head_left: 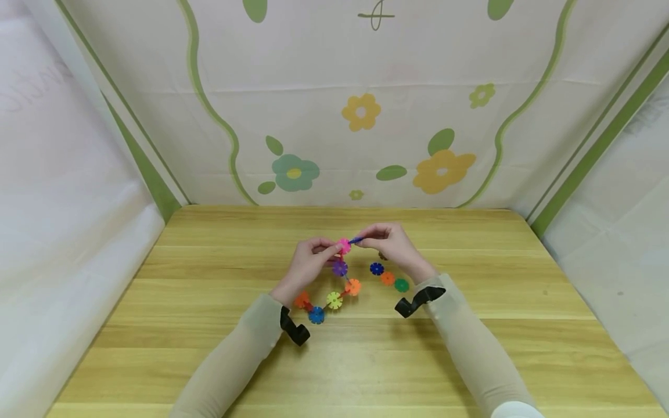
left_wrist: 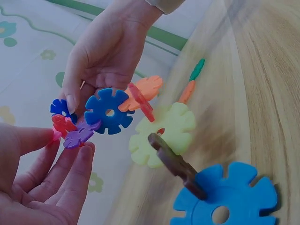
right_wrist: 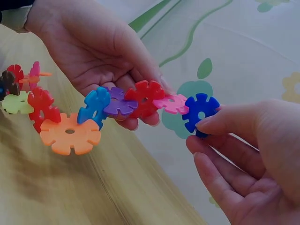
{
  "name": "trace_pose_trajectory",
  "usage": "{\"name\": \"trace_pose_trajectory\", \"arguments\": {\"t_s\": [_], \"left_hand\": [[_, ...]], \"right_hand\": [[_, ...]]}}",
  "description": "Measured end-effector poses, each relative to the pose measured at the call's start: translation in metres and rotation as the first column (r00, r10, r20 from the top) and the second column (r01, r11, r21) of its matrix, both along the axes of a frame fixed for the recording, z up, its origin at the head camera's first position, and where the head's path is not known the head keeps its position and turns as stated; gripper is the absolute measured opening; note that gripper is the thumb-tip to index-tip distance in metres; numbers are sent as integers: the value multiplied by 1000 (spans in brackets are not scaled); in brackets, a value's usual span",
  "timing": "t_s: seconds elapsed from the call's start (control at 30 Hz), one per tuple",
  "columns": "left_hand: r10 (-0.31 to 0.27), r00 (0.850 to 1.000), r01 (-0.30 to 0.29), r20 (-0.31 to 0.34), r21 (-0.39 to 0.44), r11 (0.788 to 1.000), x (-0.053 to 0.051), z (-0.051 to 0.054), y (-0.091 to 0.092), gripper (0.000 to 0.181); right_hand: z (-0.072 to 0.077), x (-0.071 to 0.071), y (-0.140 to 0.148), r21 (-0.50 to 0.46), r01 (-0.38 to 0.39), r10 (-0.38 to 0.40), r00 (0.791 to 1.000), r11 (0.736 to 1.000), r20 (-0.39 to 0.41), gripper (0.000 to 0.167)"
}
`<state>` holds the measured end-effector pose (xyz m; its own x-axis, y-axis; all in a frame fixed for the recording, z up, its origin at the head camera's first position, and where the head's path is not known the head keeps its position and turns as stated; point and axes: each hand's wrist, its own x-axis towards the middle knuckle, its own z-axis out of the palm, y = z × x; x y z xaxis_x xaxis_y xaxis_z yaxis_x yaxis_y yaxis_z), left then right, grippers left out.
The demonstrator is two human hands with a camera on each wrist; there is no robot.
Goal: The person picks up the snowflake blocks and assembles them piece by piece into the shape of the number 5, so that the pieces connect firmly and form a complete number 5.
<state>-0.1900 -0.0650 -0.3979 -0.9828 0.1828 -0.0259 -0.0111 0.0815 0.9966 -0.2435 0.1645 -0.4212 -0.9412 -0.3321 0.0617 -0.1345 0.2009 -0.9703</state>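
Observation:
A chain of notched flower-shaped plastic discs hangs from my left hand (head_left: 308,264) and trails onto the table. Thumb and fingers of that hand pinch the chain's upper end at a pink disc (right_wrist: 172,103), beside a red disc (right_wrist: 144,99) and a purple disc (right_wrist: 120,102). My right hand (head_left: 394,244) pinches a dark blue disc (right_wrist: 201,115) between thumb and fingertips, its edge against the pink one; how deep the slots mesh is unclear. Lower along the chain come an orange disc (head_left: 353,287), a yellow disc (head_left: 334,300) and a blue disc (head_left: 316,315).
Below my right wrist lie a loose dark blue disc (head_left: 377,269), an orange one (head_left: 388,278) and a green one (head_left: 402,285). A brown disc (head_left: 382,255) is partly hidden by the right hand. Printed fabric (head_left: 313,116) stands behind the wooden table (head_left: 355,371).

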Motion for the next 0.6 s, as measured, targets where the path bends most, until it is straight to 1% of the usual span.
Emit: {"name": "trace_pose_trajectory", "arguments": {"t_s": [0.1,0.27,0.3,0.4,0.47,0.53,0.6], "left_hand": [[4,1000,-4,0,-6,1000,0,0,0,23],[15,1000,-15,0,-19,1000,0,-1,-1,24],[17,1000,-17,1,-20,1000,0,0,-1,24],[24,1000,-24,2,-29,999,0,-1,0,23],[30,1000,-29,10,-37,999,-6,-9,-1,24],[38,999,-38,8,-37,999,-12,-19,-1,25],[50,999,-50,5,-28,998,-19,-30,-1,26]], "right_hand": [[-2,1,0,12,2,-2,1000,1000,0,17],[-6,2,0,16,2,-2,1000,1000,12,28],[-7,2,0,7,2,-2,1000,1000,16,30],[-10,1,-2,-69,-6,8,1000,998,23,29],[-11,1,-4,-139,-14,19,999,990,30,28],[-13,2,-7,-223,-20,32,998,975,53,28],[-14,4,-10,-270,-15,36,997,963,74,29]]}}
